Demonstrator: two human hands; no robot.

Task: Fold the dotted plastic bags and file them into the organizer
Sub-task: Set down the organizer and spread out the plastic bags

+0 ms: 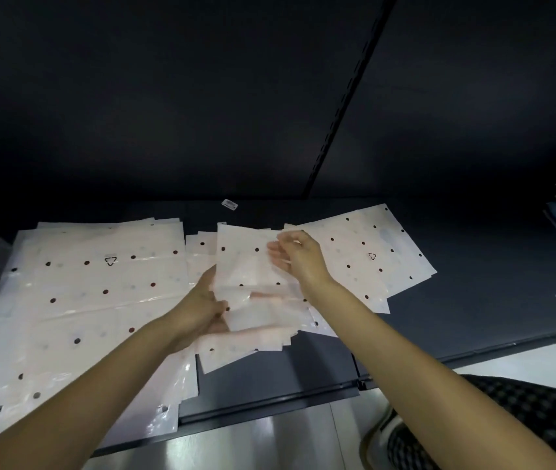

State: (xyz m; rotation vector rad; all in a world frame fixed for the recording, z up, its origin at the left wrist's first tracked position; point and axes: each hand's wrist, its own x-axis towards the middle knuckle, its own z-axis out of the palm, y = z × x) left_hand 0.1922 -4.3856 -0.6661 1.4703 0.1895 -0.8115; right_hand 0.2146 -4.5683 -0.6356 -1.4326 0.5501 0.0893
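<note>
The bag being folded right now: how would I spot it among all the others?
On the dark shelf, look between the big stack of bags and the smaller stack. The folded bag is the only one lifted, held between the left hand and right hand.

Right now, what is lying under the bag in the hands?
Under the held bag, more dotted bags lie overlapping on the dark shelf. How many there are cannot be seen; it covers them.

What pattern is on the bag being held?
Translucent pinkish-white bag with spaced dark dots; seen in the head view.
</note>
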